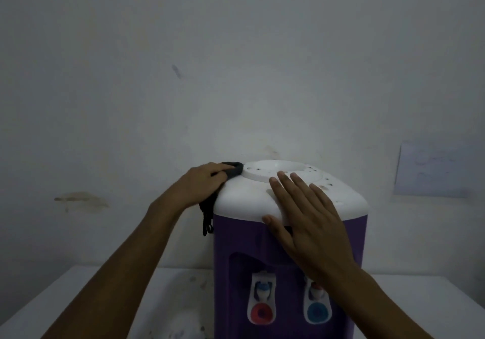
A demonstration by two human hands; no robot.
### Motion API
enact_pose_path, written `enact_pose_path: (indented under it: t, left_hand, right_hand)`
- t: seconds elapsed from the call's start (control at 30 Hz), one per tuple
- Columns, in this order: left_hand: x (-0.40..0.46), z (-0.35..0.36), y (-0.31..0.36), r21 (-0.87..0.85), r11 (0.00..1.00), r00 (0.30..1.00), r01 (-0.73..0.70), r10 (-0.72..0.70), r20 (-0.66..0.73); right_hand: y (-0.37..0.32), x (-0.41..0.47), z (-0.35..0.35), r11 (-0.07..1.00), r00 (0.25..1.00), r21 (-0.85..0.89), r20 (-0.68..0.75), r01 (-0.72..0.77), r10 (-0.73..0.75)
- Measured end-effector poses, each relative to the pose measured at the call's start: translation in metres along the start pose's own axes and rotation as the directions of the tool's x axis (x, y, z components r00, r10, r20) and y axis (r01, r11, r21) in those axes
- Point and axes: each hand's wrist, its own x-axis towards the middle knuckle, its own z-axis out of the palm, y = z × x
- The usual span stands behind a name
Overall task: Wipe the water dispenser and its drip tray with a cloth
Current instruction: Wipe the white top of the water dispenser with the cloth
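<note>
On the white table (pixel 78 299), against the stained wall (pixel 183 76), we are looking down at 1 water dispenser (pixel 236 246): purple body, white top (pixel 249 196), standing upright near the middle of the view.

Item 1, cloth (pixel 233 172): dark, bunched at the left rear edge of the white top, with a strip of it hanging down the dispenser's left side. We are seeing it touching the rim of the round recess (pixel 280 166) in the top.

Item 2, left hand (pixel 202 183): we are gripping the cloth with curled fingers and pressing it against the top's left edge.

Item 3, right hand (pixel 304 215): we are laying it flat on the front right of the top, fingers straight and slightly spread, holding nothing; the thumb is lying over the front edge where white meets purple.

Item 4, 2 taps on the front: a red tap (pixel 261 299) on the left and a blue tap (pixel 316 304) on the right, the right wrist partly crossing the blue one.

Item 5, a pale sheet of paper (pixel 435 168) is hanging on the wall, to the right.

Dark specks are showing on the white top. The drip tray is lying outside the view.
</note>
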Motion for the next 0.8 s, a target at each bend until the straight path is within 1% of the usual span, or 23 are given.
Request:
enact_pose_path:
  t: [0.07,0.13,0.2,0.33,0.5,0.6,0.73,0.8]
  left_hand:
    - [0.013,0.000,0.000,-0.003,0.998,0.997,0.068,-0.068,0.027]
    - [0.026,0.001,0.000,0.038,0.992,0.991,0.124,-0.125,0.037]
    - [0.034,0.004,0.000,0.068,0.987,0.988,0.146,-0.149,0.043]
    - [0.034,0.000,-0.002,0.063,0.990,0.990,0.124,-0.128,0.056]
    - [0.008,-0.007,-0.005,0.016,1.000,0.997,0.021,-0.023,0.077]
    - [0.017,-0.009,-0.001,0.018,0.998,0.993,0.062,-0.063,0.096]
    - [0.044,-0.005,0.002,0.105,0.988,0.984,0.115,-0.128,0.123]
    - [0.056,0.001,0.001,0.115,0.983,0.978,0.142,-0.157,0.139]
  right_hand:
    - [-0.001,0.000,0.000,1.000,1.000,0.003,-0.001,-0.009,0.009]
    - [-0.001,0.001,0.001,1.000,1.000,0.010,-0.004,-0.013,0.013]
    - [-0.001,0.000,0.000,1.000,1.000,0.011,-0.001,-0.012,0.012]
    - [0.000,-0.001,-0.001,1.000,1.000,0.019,0.014,0.005,-0.005]
    - [0.001,-0.001,0.001,0.999,1.000,0.031,-0.017,0.012,-0.011]
    - [0.001,0.002,0.003,0.999,0.999,0.034,-0.033,0.009,-0.008]
    - [0.001,0.001,0.003,0.999,1.000,0.034,-0.024,0.016,-0.015]
    - [0.000,0.000,0.003,0.999,1.000,0.035,-0.019,0.009,-0.009]
